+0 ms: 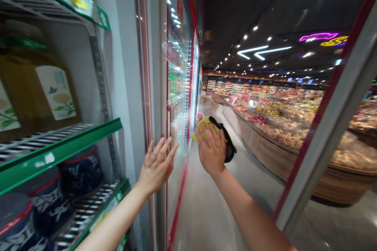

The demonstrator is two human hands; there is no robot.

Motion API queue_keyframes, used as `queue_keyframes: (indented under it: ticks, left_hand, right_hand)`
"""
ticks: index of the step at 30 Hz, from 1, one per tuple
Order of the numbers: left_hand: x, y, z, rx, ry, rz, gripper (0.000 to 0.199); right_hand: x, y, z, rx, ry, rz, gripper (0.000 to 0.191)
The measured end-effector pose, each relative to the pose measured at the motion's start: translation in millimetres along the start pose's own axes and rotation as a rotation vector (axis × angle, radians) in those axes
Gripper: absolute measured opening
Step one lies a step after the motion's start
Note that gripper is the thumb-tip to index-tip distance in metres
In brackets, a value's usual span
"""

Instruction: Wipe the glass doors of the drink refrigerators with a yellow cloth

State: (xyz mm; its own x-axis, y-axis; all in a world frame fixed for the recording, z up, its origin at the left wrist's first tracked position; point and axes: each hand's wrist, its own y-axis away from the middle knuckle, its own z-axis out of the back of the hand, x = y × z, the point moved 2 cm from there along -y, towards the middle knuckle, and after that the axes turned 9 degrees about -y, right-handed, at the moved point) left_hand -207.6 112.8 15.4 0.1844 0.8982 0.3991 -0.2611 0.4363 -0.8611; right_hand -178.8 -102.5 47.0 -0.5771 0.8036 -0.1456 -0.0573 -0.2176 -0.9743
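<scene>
My left hand (159, 164) has its fingers stretched out and holds nothing. Its fingertips are at the grey upright frame (157, 86) of an open drinks cooler; whether they touch it, I cannot tell. In my right hand (212, 151) is a yellow cloth (203, 127), spread under the fingers and apparently pressed to the clear glass of the opened door. A dark rounded shape (231, 143) shows just right of that hand; its kind is unclear. At the far right stands the red-and-grey door frame (326, 121).
Wire shelves with green price strips (64, 153) are on the left, bearing large amber drink bottles (55, 94) and dark blue containers (84, 170). Neighbouring glass-fronted coolers (179, 66) line the aisle. Through the door, a long wood-sided display (273, 160) holds packaged goods.
</scene>
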Motion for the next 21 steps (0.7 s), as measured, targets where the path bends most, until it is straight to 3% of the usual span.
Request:
queue_keyframes:
  ticks: [2,5,7,9,11,13,16,18,21]
  left_hand:
    - [0.0,3.1,1.5,0.021,0.003,-0.010,0.069]
    - [7.5,11.3,6.1,0.026,0.002,0.001,0.071]
    - [15.1,17.3,9.6,0.026,-0.002,0.015,0.069]
    - [20.9,21.8,12.6,0.035,-0.007,0.012,0.064]
    - [23.3,23.7,15.0,0.052,-0.013,0.002,0.060]
    - [22.5,23.2,17.4,0.071,-0.019,-0.001,0.058]
    - [20.1,21.9,22.9,0.095,-0.029,0.007,0.060]
    - [21.3,22.9,27.8,0.095,-0.045,0.024,0.063]
    - [27.4,26.4,34.7,0.082,-0.078,0.057,0.061]
  right_hand:
    - [12.5,10.8,-6.5,0.104,-0.060,0.154,0.041]
    - [5.7,30.5,7.4,0.214,-0.125,0.319,0.036]
    - [-7.9,27.4,20.4,0.209,-0.127,0.296,0.033]
    - [-15.6,9.7,24.8,0.124,-0.092,0.177,0.033]
    - [-10.1,-11.0,16.1,0.028,-0.054,0.054,0.035]
    - [6.8,-21.4,-1.3,0.002,-0.058,0.021,0.037]
    - [34.0,-7.8,-22.4,0.113,-0.139,0.239,0.035]
    - [39.7,9.5,-24.3,0.220,-0.202,0.406,0.035]
    - [28.9,10.5,-17.2,0.248,-0.251,0.377,0.036]
